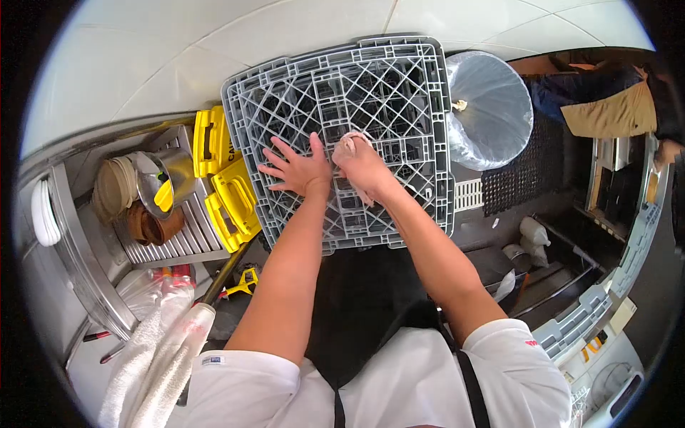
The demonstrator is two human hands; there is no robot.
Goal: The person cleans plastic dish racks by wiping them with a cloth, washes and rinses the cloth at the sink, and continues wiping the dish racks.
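A grey plastic lattice crate (385,82), seen from above, fills the middle of the head view against the tiled wall. My left hand (303,170) lies on its grid with the fingers spread. Just to the right, my right hand (362,165) is closed around a crumpled pinkish-beige cloth (350,145), which presses on the lattice. A loose end of the cloth hangs below that hand. What lies beneath the top grid is dark and hard to make out.
Yellow caution signs (232,203) stand left of the crate, beside a metal rack with a steel pot (178,178). A plastic-covered round bin (492,107) is at right, near a black mat (524,178). White towels (153,364) hang at lower left. Another person's legs show at far right.
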